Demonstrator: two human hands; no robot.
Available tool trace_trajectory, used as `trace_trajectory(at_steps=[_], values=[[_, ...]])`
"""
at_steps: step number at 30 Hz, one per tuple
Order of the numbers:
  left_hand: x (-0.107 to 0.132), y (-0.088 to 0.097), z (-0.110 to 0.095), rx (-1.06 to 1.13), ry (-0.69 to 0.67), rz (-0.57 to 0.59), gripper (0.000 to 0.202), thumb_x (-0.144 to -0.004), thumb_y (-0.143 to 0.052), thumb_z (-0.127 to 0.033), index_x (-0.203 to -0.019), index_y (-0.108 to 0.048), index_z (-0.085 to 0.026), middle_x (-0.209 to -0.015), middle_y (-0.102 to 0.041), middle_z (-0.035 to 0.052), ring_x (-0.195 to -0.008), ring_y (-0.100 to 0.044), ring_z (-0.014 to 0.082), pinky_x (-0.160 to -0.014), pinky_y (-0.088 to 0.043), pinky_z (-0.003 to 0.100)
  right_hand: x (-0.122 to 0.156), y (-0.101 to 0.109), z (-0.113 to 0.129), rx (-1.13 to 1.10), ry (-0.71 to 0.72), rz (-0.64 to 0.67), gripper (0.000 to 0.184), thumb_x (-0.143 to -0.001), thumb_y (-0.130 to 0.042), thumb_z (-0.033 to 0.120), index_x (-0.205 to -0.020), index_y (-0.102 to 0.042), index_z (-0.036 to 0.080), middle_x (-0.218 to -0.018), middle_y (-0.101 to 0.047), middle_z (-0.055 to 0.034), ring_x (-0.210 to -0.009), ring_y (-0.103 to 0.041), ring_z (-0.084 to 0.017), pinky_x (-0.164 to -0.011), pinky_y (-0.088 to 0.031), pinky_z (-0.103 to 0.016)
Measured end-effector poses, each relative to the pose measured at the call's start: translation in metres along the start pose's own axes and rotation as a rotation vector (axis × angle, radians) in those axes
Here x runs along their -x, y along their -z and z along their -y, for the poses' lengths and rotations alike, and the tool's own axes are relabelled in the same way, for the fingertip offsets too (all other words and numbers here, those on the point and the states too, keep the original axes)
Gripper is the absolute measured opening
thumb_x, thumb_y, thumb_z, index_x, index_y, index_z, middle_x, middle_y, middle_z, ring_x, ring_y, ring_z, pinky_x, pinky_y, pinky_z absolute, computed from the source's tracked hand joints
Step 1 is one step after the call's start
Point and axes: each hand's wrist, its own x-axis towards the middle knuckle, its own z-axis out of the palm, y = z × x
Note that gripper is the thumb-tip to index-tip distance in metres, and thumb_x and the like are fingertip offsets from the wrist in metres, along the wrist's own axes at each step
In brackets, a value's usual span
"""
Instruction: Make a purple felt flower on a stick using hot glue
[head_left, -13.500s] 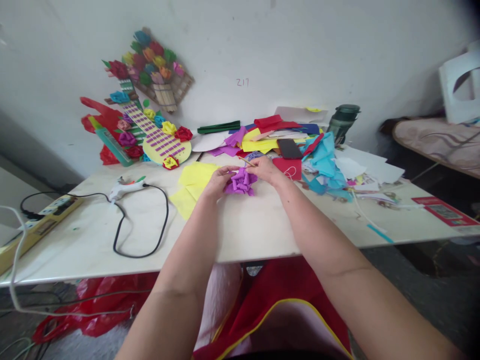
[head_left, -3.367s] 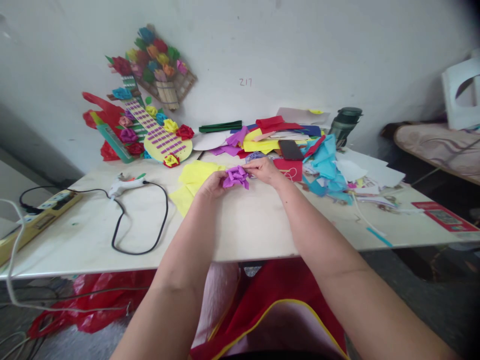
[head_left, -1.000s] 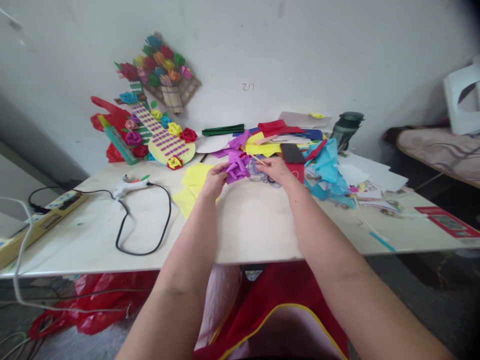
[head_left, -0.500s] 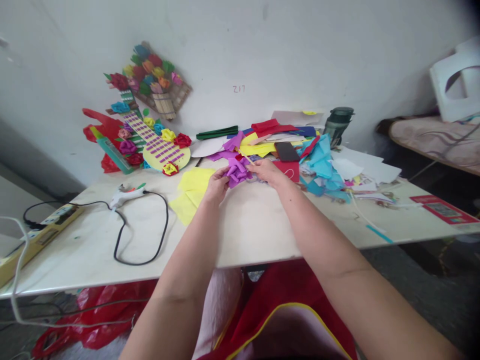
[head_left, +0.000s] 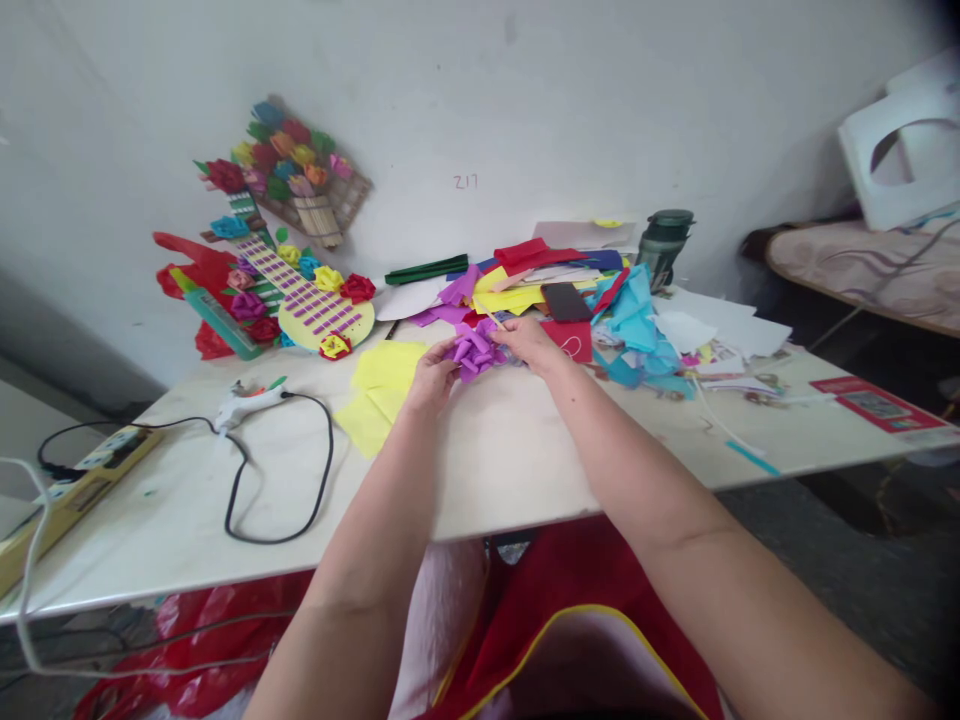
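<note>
A purple paper flower (head_left: 474,352) with curled petals is held above the table between my hands. My left hand (head_left: 435,375) is closed, pinching the flower's left edge. My right hand (head_left: 527,342) grips a thin pale stick (head_left: 493,319) whose tip points up and left; its fingers are also against the flower's right side. Yellow crepe paper (head_left: 381,390) lies just left of my left hand. Behind the flower are more purple paper pieces (head_left: 459,290). A red card (head_left: 568,341) sits beside my right hand.
A glue gun (head_left: 251,405) with a looped black cord lies left, near a power strip (head_left: 82,500). A flower-decorated guitar craft (head_left: 326,318) and a glue bottle (head_left: 221,318) stand behind. A phone (head_left: 568,302), blue paper (head_left: 634,320) and a dark bottle (head_left: 664,248) are right.
The camera view has shifted slightly, moving the scene a little left. Both hands stay at the purple flower, with hardly any change in their hold.
</note>
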Motion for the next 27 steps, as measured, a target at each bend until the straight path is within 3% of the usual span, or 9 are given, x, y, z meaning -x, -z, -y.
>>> trace_trajectory(at_steps=[4,9,16,22,27], values=[[0.002,0.0,-0.006,0.02,0.031,0.021,0.045,-0.052,-0.062,-0.005,-0.095,-0.069,-0.015,-0.084,-0.073,0.003,-0.071,-0.066,0.0149,-0.066,-0.056,0.027,0.003,0.002,0.004,0.008,-0.003,-0.009,0.018,-0.063,-0.064,0.033,-0.059,-0.058,0.016,-0.046,-0.038,0.0082,-0.049,-0.031,-0.007,-0.051,-0.023,-0.024],[0.003,0.003,-0.012,-0.005,0.068,0.004,0.05,-0.063,-0.065,-0.021,-0.112,-0.063,-0.017,-0.079,-0.07,0.0027,-0.072,-0.066,0.0186,-0.065,-0.056,0.033,0.006,0.002,0.008,0.028,0.003,0.011,0.017,-0.061,-0.064,0.032,-0.059,-0.06,0.016,-0.048,-0.044,0.0065,-0.051,-0.037,-0.008,-0.052,-0.026,-0.024],[0.005,0.004,-0.012,-0.066,0.03,-0.105,0.064,-0.062,-0.079,-0.032,-0.121,-0.057,-0.022,-0.073,-0.066,-0.002,-0.06,-0.06,0.0126,-0.06,-0.052,0.028,0.008,0.002,0.01,0.018,0.043,0.075,0.018,-0.061,-0.063,0.03,-0.053,-0.053,0.017,-0.047,-0.038,0.0079,-0.051,-0.034,-0.007,-0.054,-0.027,-0.024],[0.003,0.004,-0.013,-0.149,0.101,-0.105,0.057,-0.065,-0.075,-0.053,-0.108,-0.064,-0.017,-0.061,-0.062,-0.0012,-0.05,-0.056,0.0116,-0.047,-0.041,0.022,0.011,0.0,0.011,0.049,0.075,0.14,0.027,-0.062,-0.063,0.03,-0.05,-0.041,0.019,-0.048,-0.032,0.009,-0.051,-0.029,-0.006,-0.053,-0.023,-0.025],[0.0,0.004,-0.01,-0.197,0.129,-0.107,0.052,-0.063,-0.076,-0.057,-0.09,-0.069,-0.013,-0.063,-0.064,0.0023,-0.055,-0.059,0.0139,-0.049,-0.042,0.024,0.006,-0.003,0.004,0.152,0.098,0.158,0.031,-0.062,-0.065,0.036,-0.051,-0.041,0.02,-0.049,-0.031,0.0085,-0.052,-0.031,-0.007,-0.053,-0.023,-0.025]])
